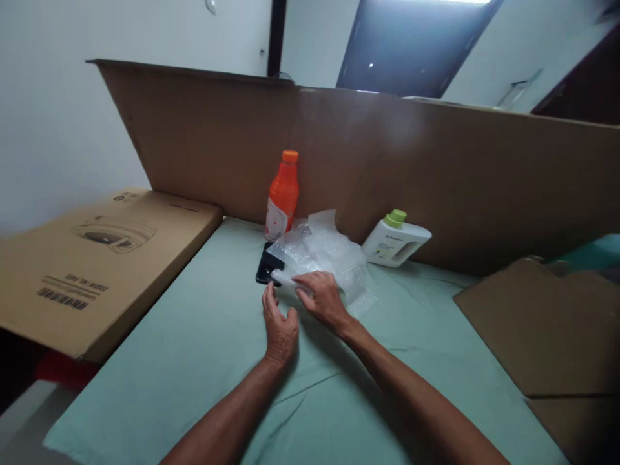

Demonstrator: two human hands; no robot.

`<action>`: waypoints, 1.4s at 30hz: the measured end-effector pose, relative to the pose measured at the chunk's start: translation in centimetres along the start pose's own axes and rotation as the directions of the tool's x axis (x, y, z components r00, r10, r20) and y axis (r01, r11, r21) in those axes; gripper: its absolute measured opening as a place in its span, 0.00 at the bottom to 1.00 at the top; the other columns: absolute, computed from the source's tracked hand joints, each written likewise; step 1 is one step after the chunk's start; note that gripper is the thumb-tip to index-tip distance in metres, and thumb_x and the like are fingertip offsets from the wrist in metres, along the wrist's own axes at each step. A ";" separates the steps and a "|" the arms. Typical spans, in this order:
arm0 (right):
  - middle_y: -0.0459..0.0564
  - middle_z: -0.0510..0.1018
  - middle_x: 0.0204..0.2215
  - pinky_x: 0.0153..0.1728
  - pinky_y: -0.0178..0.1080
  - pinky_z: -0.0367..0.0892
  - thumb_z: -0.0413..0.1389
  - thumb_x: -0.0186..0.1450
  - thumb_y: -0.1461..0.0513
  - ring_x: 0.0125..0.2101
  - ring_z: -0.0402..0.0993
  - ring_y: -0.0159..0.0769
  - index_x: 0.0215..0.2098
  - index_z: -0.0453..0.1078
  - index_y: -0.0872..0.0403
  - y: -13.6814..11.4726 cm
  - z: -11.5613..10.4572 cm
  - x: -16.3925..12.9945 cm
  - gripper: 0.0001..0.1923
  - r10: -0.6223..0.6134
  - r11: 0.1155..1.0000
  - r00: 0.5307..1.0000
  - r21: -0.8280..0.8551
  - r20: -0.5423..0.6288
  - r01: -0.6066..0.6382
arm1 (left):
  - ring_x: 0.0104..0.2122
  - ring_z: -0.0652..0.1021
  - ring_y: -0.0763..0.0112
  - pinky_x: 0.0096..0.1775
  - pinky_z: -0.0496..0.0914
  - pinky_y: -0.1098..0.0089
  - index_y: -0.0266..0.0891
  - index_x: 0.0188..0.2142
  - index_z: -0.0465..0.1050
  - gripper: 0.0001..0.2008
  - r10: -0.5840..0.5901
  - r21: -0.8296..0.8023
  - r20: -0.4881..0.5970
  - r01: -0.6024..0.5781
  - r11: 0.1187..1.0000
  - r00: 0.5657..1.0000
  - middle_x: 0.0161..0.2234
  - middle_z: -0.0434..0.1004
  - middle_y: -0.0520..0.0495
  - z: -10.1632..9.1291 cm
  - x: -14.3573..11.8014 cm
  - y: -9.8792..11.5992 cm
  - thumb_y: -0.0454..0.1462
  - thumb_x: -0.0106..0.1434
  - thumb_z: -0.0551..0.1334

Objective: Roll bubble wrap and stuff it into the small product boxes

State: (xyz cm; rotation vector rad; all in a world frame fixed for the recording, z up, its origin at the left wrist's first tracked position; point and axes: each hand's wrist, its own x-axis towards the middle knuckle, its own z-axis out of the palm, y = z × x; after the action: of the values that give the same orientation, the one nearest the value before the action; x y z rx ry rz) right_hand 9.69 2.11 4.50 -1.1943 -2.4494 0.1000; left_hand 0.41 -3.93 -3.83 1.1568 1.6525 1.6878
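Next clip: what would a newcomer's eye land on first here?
Probably the orange bottle, upright at the back of the green-covered table against a tall cardboard sheet. Just in front, both hands meet at a crumpled piece of bubble wrap lying partly over a black flat object: the right hand presses on the wrap, the left hand touches its near edge. A white jug with a green cap lies to the right.
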 end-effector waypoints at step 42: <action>0.58 0.76 0.56 0.55 0.52 0.64 0.54 0.68 0.61 0.56 0.71 0.47 0.50 0.76 0.52 4.0 2.0 -10.8 0.15 0.076 0.997 0.995 -0.011 -0.061 -0.077 | 0.64 0.66 0.57 0.64 0.62 0.56 0.37 0.56 0.68 0.27 0.132 0.289 0.188 -0.183 0.940 0.973 0.62 0.64 0.35 -0.4 -0.1 0.8 0.28 0.56 0.57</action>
State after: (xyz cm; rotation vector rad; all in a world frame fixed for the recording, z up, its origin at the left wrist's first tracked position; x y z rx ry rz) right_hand 17.79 -3.43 -1.84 -1.2785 -2.3558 0.0687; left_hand 0.30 -4.32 -3.00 1.5704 1.7968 1.4119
